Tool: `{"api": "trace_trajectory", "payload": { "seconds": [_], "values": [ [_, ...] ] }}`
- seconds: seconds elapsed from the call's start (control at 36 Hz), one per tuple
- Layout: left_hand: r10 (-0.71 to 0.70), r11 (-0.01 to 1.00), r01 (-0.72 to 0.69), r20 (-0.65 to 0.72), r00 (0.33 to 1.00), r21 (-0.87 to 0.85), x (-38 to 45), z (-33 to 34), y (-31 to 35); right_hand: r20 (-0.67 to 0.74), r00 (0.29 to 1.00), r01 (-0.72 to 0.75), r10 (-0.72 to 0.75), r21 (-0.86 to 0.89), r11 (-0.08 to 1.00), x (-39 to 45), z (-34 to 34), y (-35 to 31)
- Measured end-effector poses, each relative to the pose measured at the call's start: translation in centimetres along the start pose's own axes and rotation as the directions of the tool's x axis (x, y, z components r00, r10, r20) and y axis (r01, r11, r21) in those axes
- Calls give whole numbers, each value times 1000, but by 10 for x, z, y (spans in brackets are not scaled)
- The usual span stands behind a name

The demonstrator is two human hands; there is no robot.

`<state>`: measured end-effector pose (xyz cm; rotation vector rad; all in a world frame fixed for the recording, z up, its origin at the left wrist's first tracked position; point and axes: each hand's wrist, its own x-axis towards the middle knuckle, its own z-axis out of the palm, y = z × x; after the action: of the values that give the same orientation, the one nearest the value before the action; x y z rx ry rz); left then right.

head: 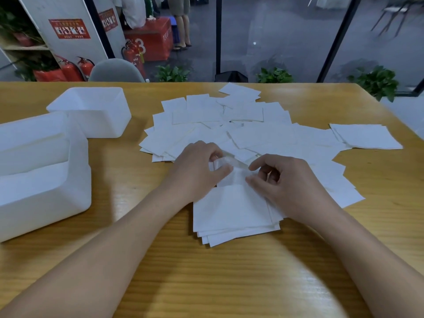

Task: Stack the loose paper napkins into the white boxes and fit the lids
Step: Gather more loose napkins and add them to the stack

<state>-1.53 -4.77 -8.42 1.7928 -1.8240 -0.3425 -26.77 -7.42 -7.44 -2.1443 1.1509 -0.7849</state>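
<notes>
Many loose white paper napkins (pixel 229 125) lie spread over the middle of the wooden table. A small gathered pile of napkins (pixel 231 214) lies nearest me. My left hand (pixel 197 171) and my right hand (pixel 284 182) meet above that pile, and both pinch one raised, blurred napkin (pixel 231 171) between thumb and fingers. A white box (pixel 96 109) stands open at the back left. A larger white box (pixel 41 180) sits at the left edge with a white piece, possibly a lid, resting in it.
A separate small stack of napkins (pixel 367 136) lies at the right of the table (pixel 229 283). Behind the far table edge are a grey chair (pixel 115 71), potted plants (pixel 274 75), red fire extinguishers and a glass wall.
</notes>
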Motion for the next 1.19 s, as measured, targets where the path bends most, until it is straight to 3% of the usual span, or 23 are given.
{"api": "trace_trajectory", "payload": {
  "seconds": [0.19, 0.33, 0.47, 0.58, 0.72, 0.83, 0.92, 1.03, 1.11, 1.19],
  "values": [
    [-18, 999, 20, 56, 998, -47, 3, 7, 4, 16, 1000, 9, -8, -43, 999, 1, 1, 1],
    [-24, 972, 33, 44, 999, -234, 6, 5, 6, 68, 997, 30, -22, -120, 992, -1, 1, -1],
    [-18, 977, 14, -20, 1000, -212, 3, 1, 10, 113, 992, 61, -47, -127, 990, -1, 0, -3],
    [-56, 934, 40, -36, 998, -355, 2, -6, 1, 159, 985, 92, -69, -146, 985, 0, -1, -5],
    [-122, 920, 61, -133, 984, -387, -7, -15, -16, 176, 980, 117, -93, -132, 984, -3, -3, -6],
    [-186, 827, 37, -211, 960, -561, -8, -30, -17, 116, 989, 101, -87, -124, 987, -2, -2, -7],
    [-94, 791, -50, -202, 975, -610, -11, -35, -8, 9, 998, 64, -64, -42, 997, -1, -1, -9],
    [82, 828, -134, -119, 990, -544, -20, -24, 10, -66, 997, 47, -40, 115, 992, 0, -3, -15],
    [172, 890, -176, -49, 984, -420, -25, -14, 23, -100, 991, 99, -93, 57, 994, -1, -4, -18],
    [207, 894, -192, -7, 978, -404, -26, -7, 27, -117, 985, 132, -128, 22, 991, -3, -5, -21]
  ]
}}
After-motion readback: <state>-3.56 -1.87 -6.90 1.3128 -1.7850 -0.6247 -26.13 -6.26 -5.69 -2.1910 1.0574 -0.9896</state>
